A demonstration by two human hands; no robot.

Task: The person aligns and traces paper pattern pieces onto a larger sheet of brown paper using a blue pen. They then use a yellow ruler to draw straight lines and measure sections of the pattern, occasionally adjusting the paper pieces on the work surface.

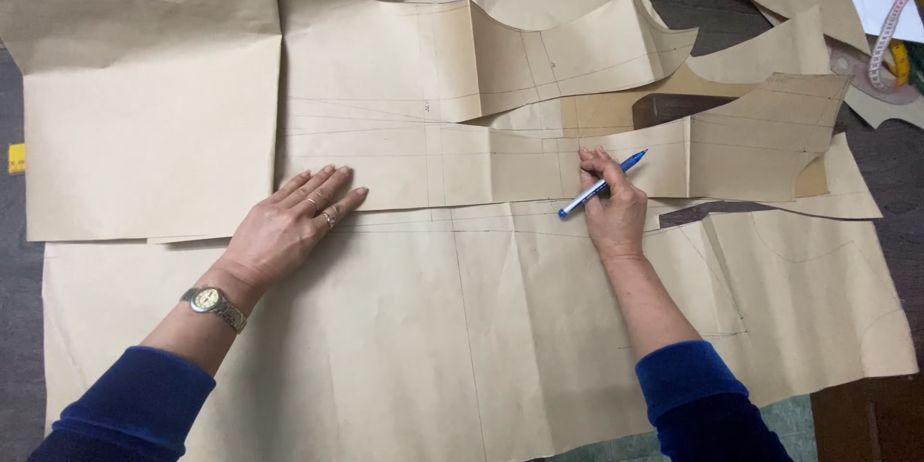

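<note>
My left hand [289,226] lies flat, fingers together, on the lower edge of a long cut brown paper pattern piece [462,168], pressing it onto a large brown paper sheet [462,327] underneath. It wears rings and a wristwatch [214,305]. My right hand [608,202] grips a blue and white pen [599,187] and rests on the same lower edge, further right. The pen lies slanted, one end up-right and the other down-left. Pencil lines cross both papers.
More brown paper pieces overlap at the top [577,48] and left [144,115]. A dark block [674,108] shows through a gap at upper right. A measuring tape [895,19] and white paper lie at the top right corner. Dark floor borders the paper.
</note>
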